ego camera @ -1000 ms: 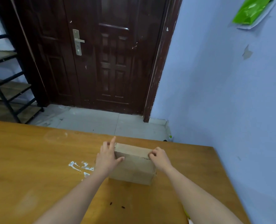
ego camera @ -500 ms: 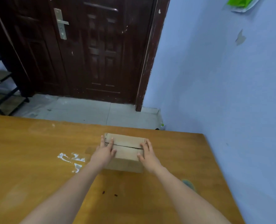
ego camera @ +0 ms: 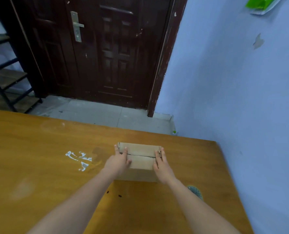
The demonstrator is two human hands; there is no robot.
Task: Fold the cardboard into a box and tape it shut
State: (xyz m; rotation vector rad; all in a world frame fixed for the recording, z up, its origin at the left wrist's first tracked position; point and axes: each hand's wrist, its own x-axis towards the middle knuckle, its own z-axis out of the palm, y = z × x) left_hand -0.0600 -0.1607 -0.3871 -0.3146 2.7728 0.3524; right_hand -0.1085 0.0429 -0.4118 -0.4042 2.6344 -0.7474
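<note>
Left hand (ego camera: 117, 162) lies flat on the left end of the cardboard box (ego camera: 140, 156), fingers stretched out, pressing the top flaps down. Right hand (ego camera: 162, 164) does likewise at the box's right end, palm down, gripping nothing. Box sits on the wooden tabletop (ego camera: 39, 157), white smears (ego camera: 78, 158) well left of it.

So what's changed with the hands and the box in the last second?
Both hands moved from gripping the box's top corners to lying flat on its flaps: left hand at the left end, right hand at the right, the seam now showing. The box stays on the table.
</note>
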